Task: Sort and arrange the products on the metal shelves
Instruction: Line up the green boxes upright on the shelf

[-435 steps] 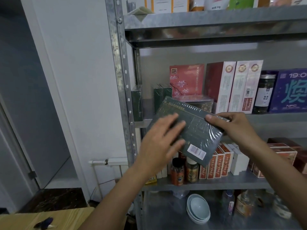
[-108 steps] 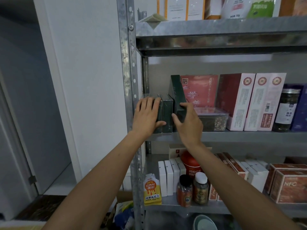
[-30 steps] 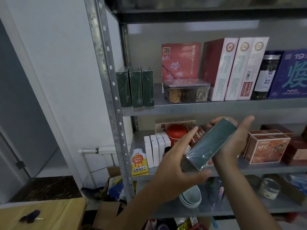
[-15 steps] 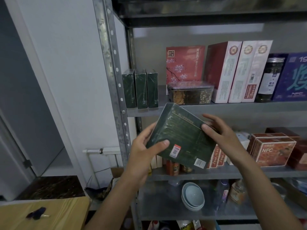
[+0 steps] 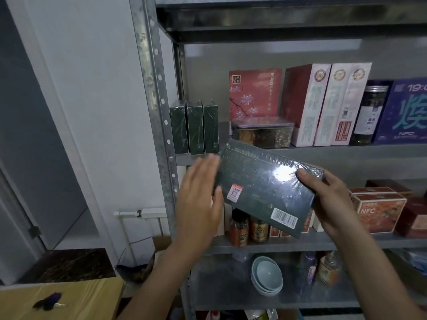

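Note:
A flat dark green box wrapped in shiny film, with a barcode and a red sticker, is tilted in front of the metal shelves. My right hand grips its right end, thumb on the face. My left hand lies flat with straight fingers against the box's left edge. Three matching green boxes stand upright at the left end of the middle shelf.
On the middle shelf stand a pink flowered box, a clear food container, tall red and white boxes, a jar and a purple box. Below are small bottles, NFC boxes and stacked bowls. The perforated upright post is at left.
The green box has risen and turned flatter toward the middle shelf. My left hand has let go of its lower left corner and now lies flat against its left edge.

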{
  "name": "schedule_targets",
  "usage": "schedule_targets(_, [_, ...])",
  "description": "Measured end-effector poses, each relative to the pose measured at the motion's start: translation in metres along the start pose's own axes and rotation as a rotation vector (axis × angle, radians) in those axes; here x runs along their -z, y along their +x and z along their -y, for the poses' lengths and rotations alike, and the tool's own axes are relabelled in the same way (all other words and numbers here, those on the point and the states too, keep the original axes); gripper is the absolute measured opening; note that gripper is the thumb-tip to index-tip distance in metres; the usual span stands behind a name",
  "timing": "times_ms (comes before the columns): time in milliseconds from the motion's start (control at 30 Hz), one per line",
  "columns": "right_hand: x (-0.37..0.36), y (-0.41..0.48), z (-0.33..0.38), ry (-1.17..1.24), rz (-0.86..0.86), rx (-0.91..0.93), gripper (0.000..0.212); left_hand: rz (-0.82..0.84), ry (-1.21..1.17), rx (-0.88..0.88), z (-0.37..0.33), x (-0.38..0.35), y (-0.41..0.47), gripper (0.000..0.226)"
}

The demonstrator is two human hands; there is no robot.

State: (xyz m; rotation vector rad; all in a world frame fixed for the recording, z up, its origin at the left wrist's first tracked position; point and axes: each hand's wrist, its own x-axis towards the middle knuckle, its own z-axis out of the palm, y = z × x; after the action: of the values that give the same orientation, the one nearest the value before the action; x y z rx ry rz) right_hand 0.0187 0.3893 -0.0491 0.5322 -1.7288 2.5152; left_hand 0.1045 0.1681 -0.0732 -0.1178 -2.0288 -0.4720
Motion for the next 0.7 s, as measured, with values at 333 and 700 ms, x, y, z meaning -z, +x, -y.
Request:
schedule_targets(333, [-0.035, -0.021, 0.007, 0.019, -0.060, -0.005, 0.025, 0.084, 0.095, -0.369, -0.025, -0.027, -0.006, 0.087])
schedule_targets(700, [-0.011, 0.001, 0.007, -0.533, 0.258, 0.137, 0.053, 0.088, -1.053, 0.388, -0.026, 0.002, 0.014, 0.048])
